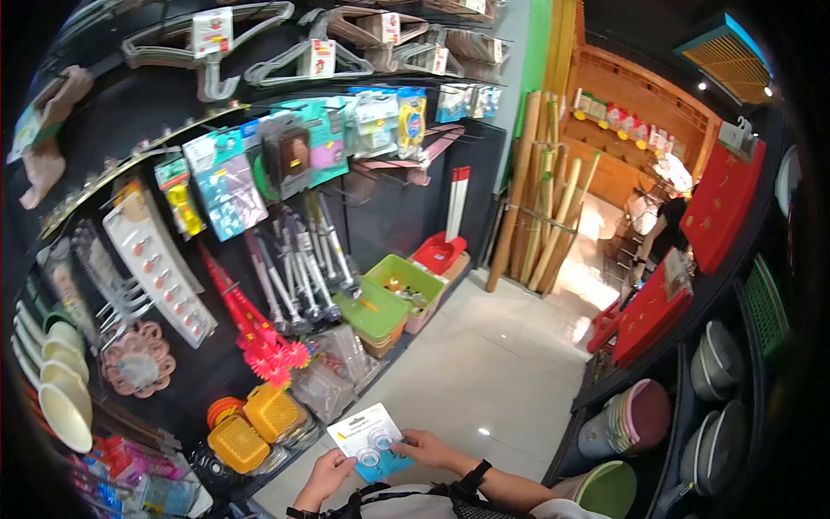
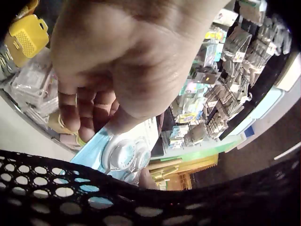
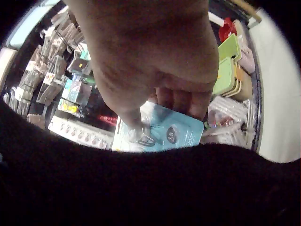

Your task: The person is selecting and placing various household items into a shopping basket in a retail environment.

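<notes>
A blister pack with a white top, a blue lower part and round clear-cased pieces is held between both hands at the bottom of the head view. The left hand pinches its left edge, thumb on the front. At its right side the right hand grips it, thumb over the front. In the left wrist view the left hand has its thumb on the blue part of the pack. The right wrist view shows the right hand with its thumb against the pack.
Hangers and packaged goods hang on the left wall. Below are yellow baskets, a green bin and a red dustpan. Bamboo poles stand by the doorway; buckets line the right shelf. A person is far back.
</notes>
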`<state>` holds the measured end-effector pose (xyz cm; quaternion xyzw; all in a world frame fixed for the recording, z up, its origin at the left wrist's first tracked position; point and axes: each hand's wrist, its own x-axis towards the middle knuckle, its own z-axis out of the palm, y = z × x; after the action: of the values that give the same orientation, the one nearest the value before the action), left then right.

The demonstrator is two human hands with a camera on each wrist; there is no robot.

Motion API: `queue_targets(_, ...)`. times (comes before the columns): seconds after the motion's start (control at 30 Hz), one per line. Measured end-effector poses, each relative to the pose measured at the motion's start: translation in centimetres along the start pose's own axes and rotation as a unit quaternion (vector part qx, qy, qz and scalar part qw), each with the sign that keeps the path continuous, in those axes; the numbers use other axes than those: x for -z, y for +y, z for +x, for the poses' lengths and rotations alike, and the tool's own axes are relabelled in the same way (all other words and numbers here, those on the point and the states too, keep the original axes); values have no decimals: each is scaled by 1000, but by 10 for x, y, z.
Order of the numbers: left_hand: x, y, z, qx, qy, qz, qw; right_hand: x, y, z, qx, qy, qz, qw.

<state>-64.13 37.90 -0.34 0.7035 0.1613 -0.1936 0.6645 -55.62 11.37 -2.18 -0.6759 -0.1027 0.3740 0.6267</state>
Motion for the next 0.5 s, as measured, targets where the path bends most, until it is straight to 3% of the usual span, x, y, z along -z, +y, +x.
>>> queue_targets(0.27,-16,66,158,-35,-114,36,992,88,-32,44,8,154,18,988)
queue_targets(0.37,-40,94,205,-21,-145,62,987,126,-53,44,-41,195,31,979)
queue_targets(0.5,-74,120,272,8,-189,84,978,192,-24,72,-10,218,74,973)
